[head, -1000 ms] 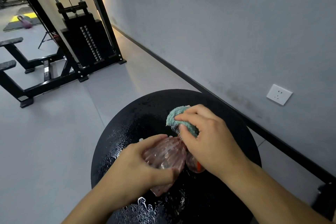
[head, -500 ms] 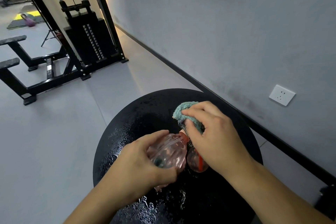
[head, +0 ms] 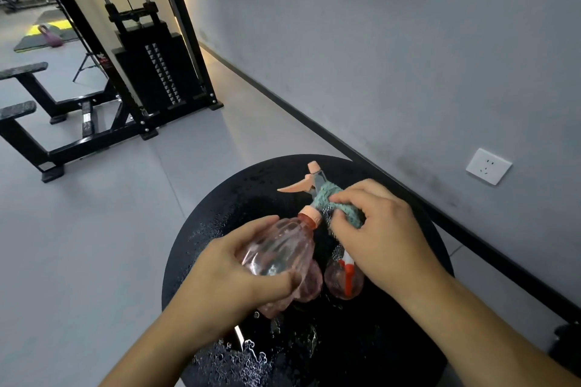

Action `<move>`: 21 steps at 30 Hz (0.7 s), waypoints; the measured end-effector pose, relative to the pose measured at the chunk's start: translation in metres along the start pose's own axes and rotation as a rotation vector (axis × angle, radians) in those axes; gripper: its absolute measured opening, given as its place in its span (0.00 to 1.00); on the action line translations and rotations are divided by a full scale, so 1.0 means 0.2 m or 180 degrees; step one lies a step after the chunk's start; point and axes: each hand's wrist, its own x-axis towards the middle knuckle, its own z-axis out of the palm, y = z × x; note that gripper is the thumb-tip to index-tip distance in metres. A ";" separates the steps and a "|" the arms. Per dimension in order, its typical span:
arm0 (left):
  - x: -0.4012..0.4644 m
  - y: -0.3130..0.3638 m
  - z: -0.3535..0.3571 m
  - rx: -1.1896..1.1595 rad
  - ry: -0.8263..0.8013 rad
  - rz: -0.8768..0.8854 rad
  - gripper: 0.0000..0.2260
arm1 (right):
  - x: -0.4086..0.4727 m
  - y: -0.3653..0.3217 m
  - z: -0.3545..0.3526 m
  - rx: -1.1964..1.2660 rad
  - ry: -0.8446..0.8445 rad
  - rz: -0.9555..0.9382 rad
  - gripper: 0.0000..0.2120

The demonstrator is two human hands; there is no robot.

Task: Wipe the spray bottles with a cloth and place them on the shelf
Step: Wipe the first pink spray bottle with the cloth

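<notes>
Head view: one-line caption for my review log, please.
Left hand grips a clear pink plastic spray bottle while right hand wipes its sprayer with a teal cloth.

Both bare forearms reach up from the bottom edge toward the frame's centre, the left hand (head: 239,270) with fingers and thumb curled in a grip, the right hand (head: 380,236) just right of it, fingertips pinched.
</notes>
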 end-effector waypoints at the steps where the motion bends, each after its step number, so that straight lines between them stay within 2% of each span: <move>1: 0.00 0.00 -0.01 -0.0033 0.0030 0.0014 0.30 | 0.00 0.00 0.00 -0.0004 -0.0076 0.0050 0.09; 3: 0.00 -0.01 -0.02 -0.0066 -0.0037 -0.0003 0.30 | 0.01 0.01 0.00 0.0127 -0.0052 0.0116 0.09; 7: 0.00 -0.01 -0.02 -0.0042 -0.0225 0.0044 0.32 | 0.01 -0.01 -0.01 0.0366 0.0351 0.0125 0.10; 11: 0.01 -0.03 -0.03 -0.0158 -0.0062 0.0043 0.29 | 0.00 0.00 -0.02 0.0382 0.0126 0.0299 0.08; 15: 0.02 -0.07 -0.03 -0.0241 -0.0209 0.0080 0.30 | 0.01 0.00 -0.02 0.0535 0.0296 0.0310 0.08; 21: 0.01 -0.08 -0.03 -0.0513 0.0226 0.0117 0.31 | -0.01 0.01 -0.04 0.0566 0.0234 0.0244 0.08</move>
